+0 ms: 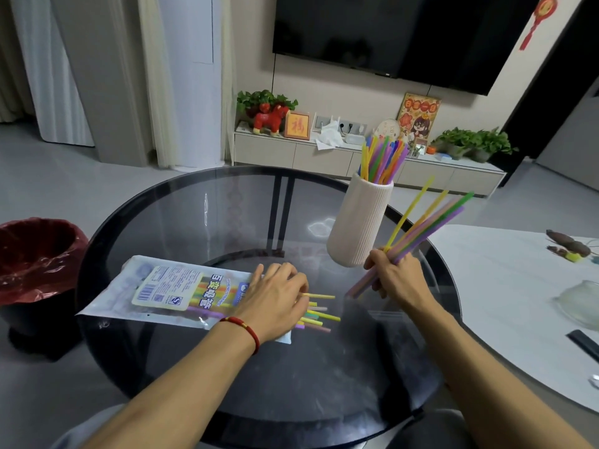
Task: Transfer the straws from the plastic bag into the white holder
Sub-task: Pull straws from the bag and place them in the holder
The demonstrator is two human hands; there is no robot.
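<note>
Round dark glass table [201, 222] carries everything. My left hand [275, 299] lies with fingers nearly straight on the plastic bag's [155, 286] open end, where straw ends [319, 314] poke out. Right of the bag, my right hand [393, 277] grips a straw bundle [428, 222] beside the white holder [359, 222], itself holding straws.

We see a glossy dark glass tabletop [207, 222], a shiny printed plastic bag [155, 286], a matt ribbed white holder [359, 222] and smooth plastic straws [385, 157].
</note>
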